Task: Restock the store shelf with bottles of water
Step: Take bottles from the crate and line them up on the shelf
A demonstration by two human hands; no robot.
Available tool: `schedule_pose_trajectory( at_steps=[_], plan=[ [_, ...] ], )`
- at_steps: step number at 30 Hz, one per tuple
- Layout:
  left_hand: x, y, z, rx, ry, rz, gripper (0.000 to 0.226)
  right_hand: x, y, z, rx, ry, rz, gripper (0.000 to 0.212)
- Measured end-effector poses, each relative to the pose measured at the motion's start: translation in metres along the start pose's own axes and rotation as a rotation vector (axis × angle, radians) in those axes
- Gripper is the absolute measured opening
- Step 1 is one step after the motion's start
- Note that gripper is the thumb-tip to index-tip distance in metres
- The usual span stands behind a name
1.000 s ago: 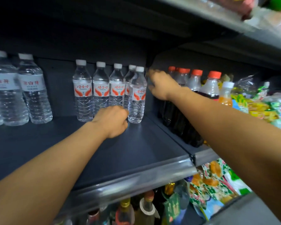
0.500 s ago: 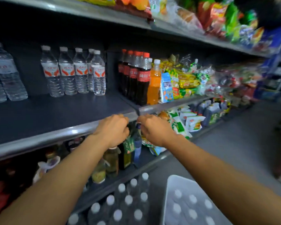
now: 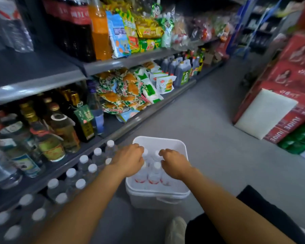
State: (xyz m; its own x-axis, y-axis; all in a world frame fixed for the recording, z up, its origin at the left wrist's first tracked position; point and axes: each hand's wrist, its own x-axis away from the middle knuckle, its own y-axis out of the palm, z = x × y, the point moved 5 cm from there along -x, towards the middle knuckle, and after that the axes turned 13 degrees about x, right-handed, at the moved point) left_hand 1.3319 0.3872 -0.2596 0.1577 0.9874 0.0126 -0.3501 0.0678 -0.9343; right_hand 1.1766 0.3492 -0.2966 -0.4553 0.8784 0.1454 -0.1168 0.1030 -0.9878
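— Where were the water bottles?

— In a white tub [image 3: 180, 147] on the grey floor [image 3: 209, 131], near the person, upright, white caps up. Both hands were over them, so I could not count them.

— And the fingers?

— The left hand [image 3: 129, 160] had its fingers curled down over the caps on the left; the right hand [image 3: 173, 163] curled over those on the right. Whether either actually gripped a bottle was hidden by the knuckles: I could not tell.

— Anything else hard to read?

— A wrapped pack of bottles [image 3: 81, 171] lay left of the tub, cut off at the bottom edge. The shelf [image 3: 33, 87] above was blurred, its bottles cropped at the top.
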Motion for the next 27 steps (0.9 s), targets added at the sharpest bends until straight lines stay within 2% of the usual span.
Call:
schedule_pose_trajectory(
  at_steps=[6,11,16,22,27],
  plan=[
    [-0.033,0.056,0.014,0.041,-0.002,-0.120,0.028,-0.016,0.055,0.044,-0.002,0.105,-0.143,0.039],
    [-0.047,0.086,0.010,0.038,-0.004,-0.196,0.021,-0.029,0.092,0.050,0.053,0.116,-0.284,0.044],
    [-0.053,0.103,-0.004,0.046,-0.018,-0.236,0.030,-0.036,0.109,0.048,0.053,0.136,-0.298,0.044],
    [-0.048,0.091,0.000,0.025,-0.001,-0.208,0.034,-0.028,0.090,0.048,-0.033,0.131,-0.281,0.041],
    [-0.036,0.051,0.013,0.004,0.028,-0.100,0.029,-0.010,0.024,0.050,-0.102,0.084,-0.170,0.036]
  ],
)
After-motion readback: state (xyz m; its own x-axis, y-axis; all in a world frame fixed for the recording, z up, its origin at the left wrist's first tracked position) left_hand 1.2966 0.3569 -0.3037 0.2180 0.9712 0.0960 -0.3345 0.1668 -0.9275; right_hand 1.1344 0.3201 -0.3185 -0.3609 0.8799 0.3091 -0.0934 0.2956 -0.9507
